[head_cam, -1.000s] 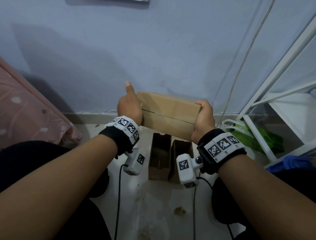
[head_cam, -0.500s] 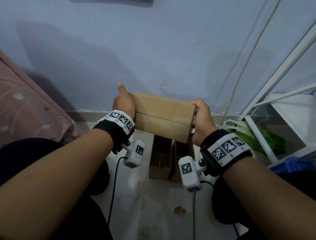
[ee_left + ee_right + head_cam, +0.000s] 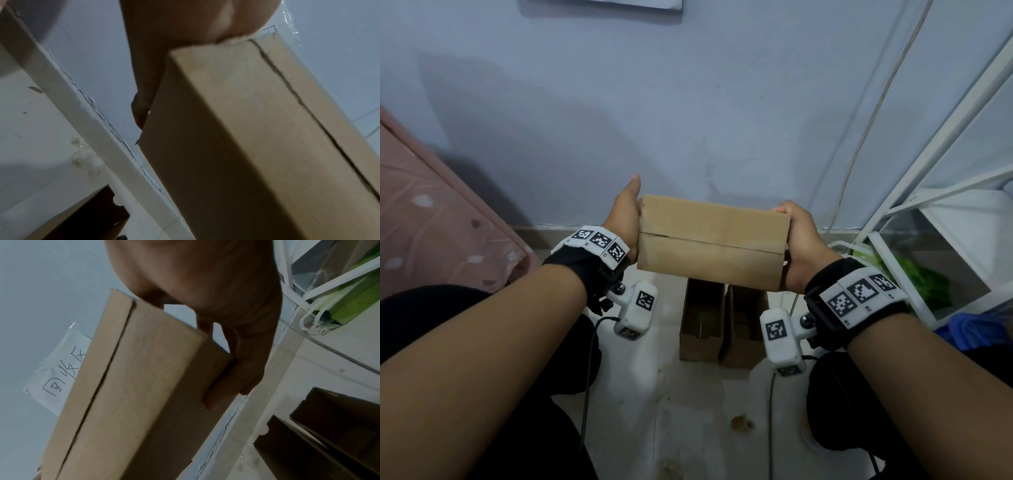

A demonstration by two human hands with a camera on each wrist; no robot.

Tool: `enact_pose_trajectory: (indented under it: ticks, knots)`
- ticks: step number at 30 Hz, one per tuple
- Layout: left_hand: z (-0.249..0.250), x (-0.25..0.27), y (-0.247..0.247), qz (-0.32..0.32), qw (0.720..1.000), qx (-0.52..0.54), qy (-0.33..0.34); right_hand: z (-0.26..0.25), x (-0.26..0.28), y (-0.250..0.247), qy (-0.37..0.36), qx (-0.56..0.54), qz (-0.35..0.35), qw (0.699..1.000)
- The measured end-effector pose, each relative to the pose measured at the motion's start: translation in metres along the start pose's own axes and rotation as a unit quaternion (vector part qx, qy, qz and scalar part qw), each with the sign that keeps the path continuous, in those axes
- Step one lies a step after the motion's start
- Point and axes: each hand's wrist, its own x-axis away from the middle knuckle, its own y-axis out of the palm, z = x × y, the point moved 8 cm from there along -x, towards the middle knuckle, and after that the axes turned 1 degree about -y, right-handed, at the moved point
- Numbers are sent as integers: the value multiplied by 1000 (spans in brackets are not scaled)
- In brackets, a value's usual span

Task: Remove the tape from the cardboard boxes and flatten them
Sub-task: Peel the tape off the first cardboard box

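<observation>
Pink bedding (image 3: 431,222) left of the grip; white rack (image 3: 945,192) and green bag (image 3: 921,284) right; handwritten note (image 3: 59,369) above.

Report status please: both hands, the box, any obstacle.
Left hand and right hand grip the ends of the closed cardboard box, held in the air. Two open boxes on floor below. Nothing blocking.

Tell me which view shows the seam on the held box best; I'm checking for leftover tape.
The right wrist view: the seam runs nearly its whole length, sharp, with no tape visible on it. The left wrist view shows the seam obliquely, part shadowed. The head view shows it as a thin line on the box between both hands.
</observation>
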Motion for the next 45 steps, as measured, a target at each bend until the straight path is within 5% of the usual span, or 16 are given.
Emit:
enact_pose_trajectory:
  ticks: [8, 13, 22, 29, 33, 45]
  knots:
    - [3, 1, 0, -8, 1000, 10, 12, 1, 0, 3, -3, 11, -52, 999]
    - [7, -11, -23, 58, 997, -19, 54, 5, 10, 16, -7, 2, -125, 992]
    - [-7, -2, -7, 14, 994, -105, 19, 13, 4, -1, 32, -29, -75, 996]
    - [33, 9, -24, 160, 956, -170, 180, 29, 5, 1, 73, 26, -122, 989]
    - [46, 19, -19, 182, 940, -149, 246, 27, 0, -2, 63, 9, -120, 991]
    - [12, 15, 32, -5, 959, -215, 186, 34, -20, -31, 78, -83, 72, 991]
